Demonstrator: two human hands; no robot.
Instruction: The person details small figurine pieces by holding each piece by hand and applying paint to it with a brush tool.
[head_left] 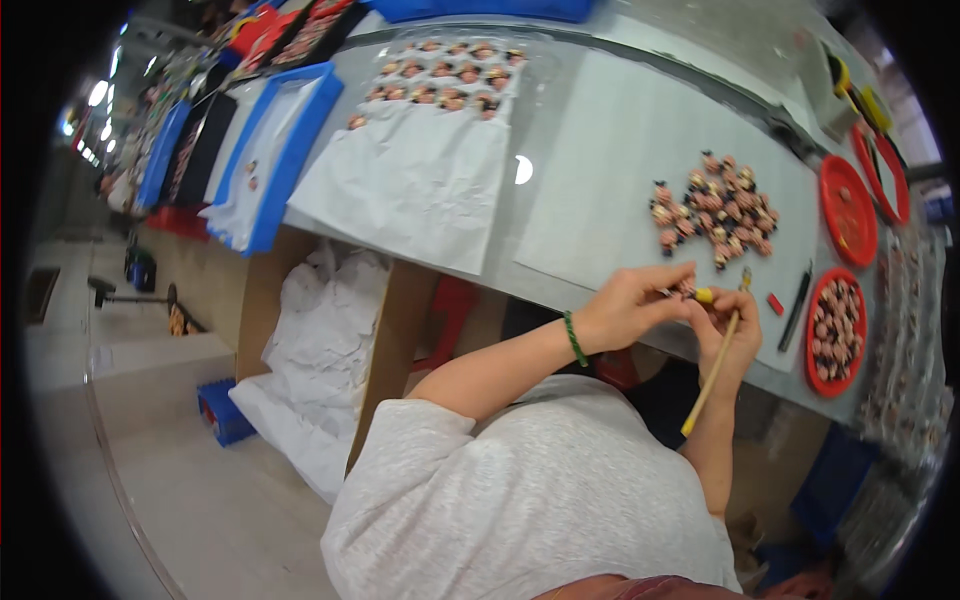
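Note:
My left hand (632, 308), with a green bracelet at its wrist, pinches a small pink and dark figurine (684, 288) just over the table's near edge. Close beside it, my right hand (738, 335) is closed round a thin tan stick (712, 385), whose yellowish end points down toward my body. A short yellow piece (704, 295) shows between the two hands; whether it is held or worn on a finger I cannot tell. Beyond the hands, a pile of similar small figurines (715, 210) lies on a white sheet (590, 180).
At right, a red dish of figurines (838, 330) stands near a dark slim tool (796, 305) and a small red piece (775, 303). Another red dish (848, 210) is farther back. Figurines in rows (440, 80), a blue tray (290, 150) and a box of paper (325, 310) are leftward.

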